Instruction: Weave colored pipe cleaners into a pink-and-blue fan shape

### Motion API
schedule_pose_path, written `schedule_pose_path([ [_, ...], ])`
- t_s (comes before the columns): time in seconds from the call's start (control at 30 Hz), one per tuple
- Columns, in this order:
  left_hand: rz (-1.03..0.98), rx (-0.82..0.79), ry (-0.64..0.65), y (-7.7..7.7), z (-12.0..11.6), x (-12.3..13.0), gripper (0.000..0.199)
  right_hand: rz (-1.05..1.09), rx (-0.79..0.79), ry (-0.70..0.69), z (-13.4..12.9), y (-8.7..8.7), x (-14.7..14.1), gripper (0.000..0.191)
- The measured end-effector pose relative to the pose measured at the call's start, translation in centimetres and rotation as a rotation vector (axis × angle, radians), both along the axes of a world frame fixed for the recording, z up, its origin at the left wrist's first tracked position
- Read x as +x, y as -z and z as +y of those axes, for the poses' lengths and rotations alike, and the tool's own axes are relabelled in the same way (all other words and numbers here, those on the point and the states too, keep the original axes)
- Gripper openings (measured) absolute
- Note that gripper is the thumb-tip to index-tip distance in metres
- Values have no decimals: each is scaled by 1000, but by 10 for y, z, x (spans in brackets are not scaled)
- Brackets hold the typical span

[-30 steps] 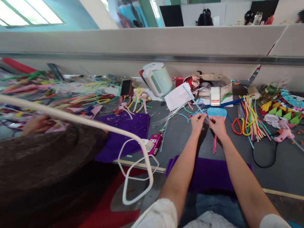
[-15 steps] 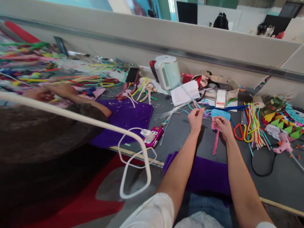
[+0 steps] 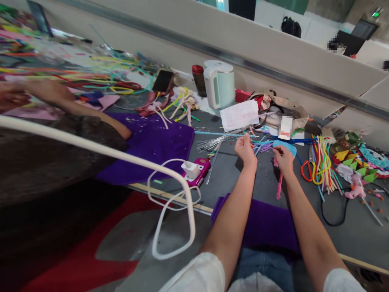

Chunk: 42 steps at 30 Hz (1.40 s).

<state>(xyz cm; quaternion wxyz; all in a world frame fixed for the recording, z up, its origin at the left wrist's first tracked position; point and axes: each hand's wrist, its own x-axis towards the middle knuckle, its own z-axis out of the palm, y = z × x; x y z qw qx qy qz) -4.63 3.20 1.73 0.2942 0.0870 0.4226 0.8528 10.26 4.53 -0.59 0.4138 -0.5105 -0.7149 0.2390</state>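
My left hand (image 3: 245, 151) is closed in a pinch on a light-blue pipe cleaner (image 3: 217, 134), which sticks out leftward above the table. To its right, the fingers of my right hand (image 3: 283, 160) are pressed together; what they hold is too small to make out. Right behind that hand is a bright blue oval piece (image 3: 285, 148). A pink fuzzy strip (image 3: 279, 186) shows below the fingers; whether they touch it I cannot tell. Blue and purple pipe cleaners (image 3: 263, 145) lie between and behind my hands.
Red-handled scissors (image 3: 306, 170) and a bundle of coloured pipe cleaners (image 3: 325, 162) lie at right, near a pink glue gun (image 3: 355, 190). A kettle (image 3: 223, 85) stands behind. A pink power strip (image 3: 199, 172) and white cable are left. A co-worker's arm (image 3: 88, 107) reaches in at far left.
The light-blue pipe cleaner has swung from pointing up and away to lying nearly level toward the left. My left hand has shifted slightly left. The camera view has turned a little.
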Motion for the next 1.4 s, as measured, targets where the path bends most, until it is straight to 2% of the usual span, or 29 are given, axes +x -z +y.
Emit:
schedule_pose_path([
  [0.13, 1, -15, 3, -1, -1, 0, 45, -338, 76, -31, 31, -14, -24, 24],
  [0.3, 21, 1, -6, -4, -4, -3, 45, -689, 42, -70, 59, -12, -53, 27],
  [0.4, 20, 17, -5, -5, -4, -4, 44, -784, 64, -83, 62, -10, -60, 27],
  [0.53, 19, 10, 2, -3, -2, -4, 42, -754, 137, -59, 58, -18, -54, 27],
  [0.63, 32, 2, 4, -1, -1, -3, 42, -601, 172, 14, 51, -29, -43, 23],
  [0.7, 36, 8, 21, -1, -1, -1, 41, -405, 151, 52, 42, -35, -36, 18],
  [0.77, 36, 18, 68, -1, 0, 2, 39, -140, 70, 34, 27, -40, -30, 14],
  [0.9, 39, 59, 182, 0, 0, 9, 33, 383, -101, -49, -9, -42, -24, 38],
  [1.0, 52, 69, 272, 3, -1, 15, 32, 660, -174, -58, -28, -38, -17, 33],
  [1.13, 98, 20, 381, 9, 0, 22, 34, 1020, -414, -125, -29, -30, -4, 19],
  [1.2, 133, -15, 404, 12, 1, 25, 36, 1148, -478, -168, -24, -26, 2, 19],
  [1.27, 185, -59, 422, 15, 1, 26, 36, 1210, -465, -181, -20, -24, 5, 21],
  [1.4, 318, -134, 464, 19, -2, 29, 32, 1162, -383, -105, -16, -17, 8, 28],
])
